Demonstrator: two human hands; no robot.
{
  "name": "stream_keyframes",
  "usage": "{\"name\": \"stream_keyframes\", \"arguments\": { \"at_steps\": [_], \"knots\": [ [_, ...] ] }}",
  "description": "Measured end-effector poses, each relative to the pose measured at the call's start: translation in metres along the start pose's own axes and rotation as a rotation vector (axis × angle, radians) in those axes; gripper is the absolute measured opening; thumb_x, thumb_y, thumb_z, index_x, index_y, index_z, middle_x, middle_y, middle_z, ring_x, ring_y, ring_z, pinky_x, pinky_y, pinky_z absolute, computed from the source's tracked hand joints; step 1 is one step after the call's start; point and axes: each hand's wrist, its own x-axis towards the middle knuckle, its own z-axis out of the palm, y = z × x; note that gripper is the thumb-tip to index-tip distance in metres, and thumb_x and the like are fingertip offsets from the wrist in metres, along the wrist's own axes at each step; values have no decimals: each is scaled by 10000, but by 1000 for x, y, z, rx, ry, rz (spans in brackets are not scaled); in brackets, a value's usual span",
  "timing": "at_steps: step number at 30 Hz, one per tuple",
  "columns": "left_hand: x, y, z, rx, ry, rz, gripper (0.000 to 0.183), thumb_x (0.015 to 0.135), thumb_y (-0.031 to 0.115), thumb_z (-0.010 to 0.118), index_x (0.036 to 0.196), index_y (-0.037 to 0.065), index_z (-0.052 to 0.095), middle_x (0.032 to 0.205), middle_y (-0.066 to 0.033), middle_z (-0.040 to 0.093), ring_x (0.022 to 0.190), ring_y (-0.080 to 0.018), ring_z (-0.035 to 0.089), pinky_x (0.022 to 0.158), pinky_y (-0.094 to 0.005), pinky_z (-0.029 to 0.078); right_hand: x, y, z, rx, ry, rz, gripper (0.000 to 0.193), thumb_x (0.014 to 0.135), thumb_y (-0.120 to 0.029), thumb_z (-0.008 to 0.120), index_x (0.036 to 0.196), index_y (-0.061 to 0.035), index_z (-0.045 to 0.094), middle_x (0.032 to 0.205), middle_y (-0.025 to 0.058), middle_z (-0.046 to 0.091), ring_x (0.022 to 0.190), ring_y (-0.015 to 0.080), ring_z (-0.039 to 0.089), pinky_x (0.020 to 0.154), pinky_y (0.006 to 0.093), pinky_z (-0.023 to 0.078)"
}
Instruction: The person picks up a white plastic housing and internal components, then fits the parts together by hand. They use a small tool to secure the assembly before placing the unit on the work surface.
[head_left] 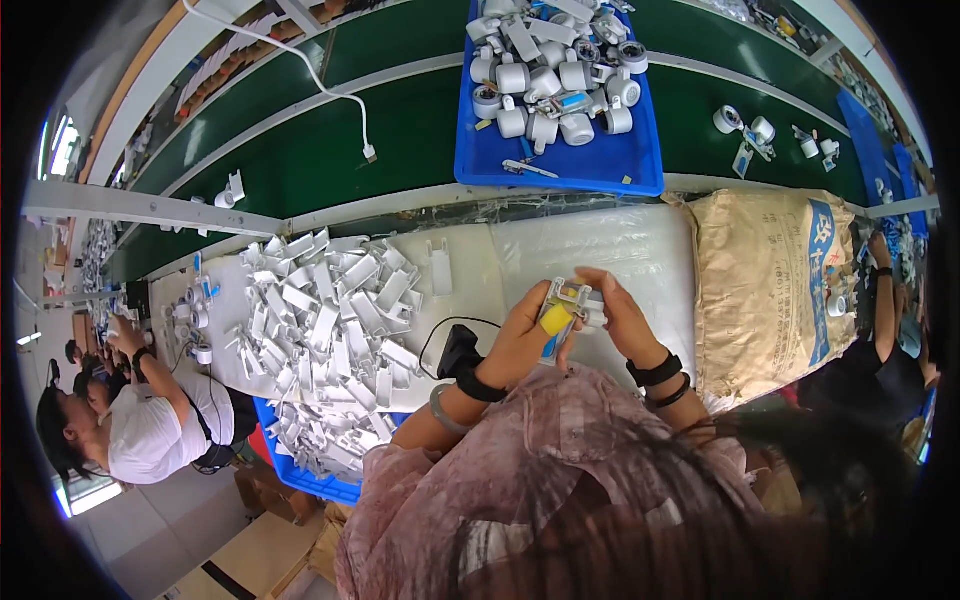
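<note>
My left hand [518, 345] is closed on a small white plastic assembly [573, 296] with a yellow block [556, 319] and a blue part below it. From the other side my right hand [626, 322] curls its fingers round the same assembly's white end. The assembly is held up over the front of the worktable, close to my body; my fingers partly hide it. To the left lies a large heap of white plastic housings [330, 310], with one loose housing [440, 268] apart from the heap.
Ahead, a blue tray [560, 178] of white round-headed units stands on the green conveyor [410, 125]. A brown paper sack [750, 300] lies to the right. A white cable [320, 80] hangs at upper left; a blue bin [300, 478] holds more housings. People work on both sides.
</note>
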Motion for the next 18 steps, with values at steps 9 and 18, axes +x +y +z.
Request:
{"name": "stream_keyframes", "arguments": {
  "at_steps": [9, 18],
  "knots": [
    [2, -1, -60, 365, 184, -107, 220, 936, 114, 593, 1114, -13, 569, 916, -67, 647, 763, -129, 644, 655, -249, 525, 8, -1, 6, -477, 59, -517, 731, 772, -55, 776, 1373, -28, 359, 1216, 76, 514, 1125, 155, 527, 958, 295, 446],
    [28, 24, -107, 546, 459, -75, 224, 915, 154, 611, 1076, -1, 607, 885, -79, 665, 685, -153, 656, 562, -261, 528, 22, 2, -18, -749, 9, -353, 387, 885, -174, 674, 1220, -40, 532, 1111, 122, 596, 929, 200, 652, 771, 312, 507]
  ]
}}
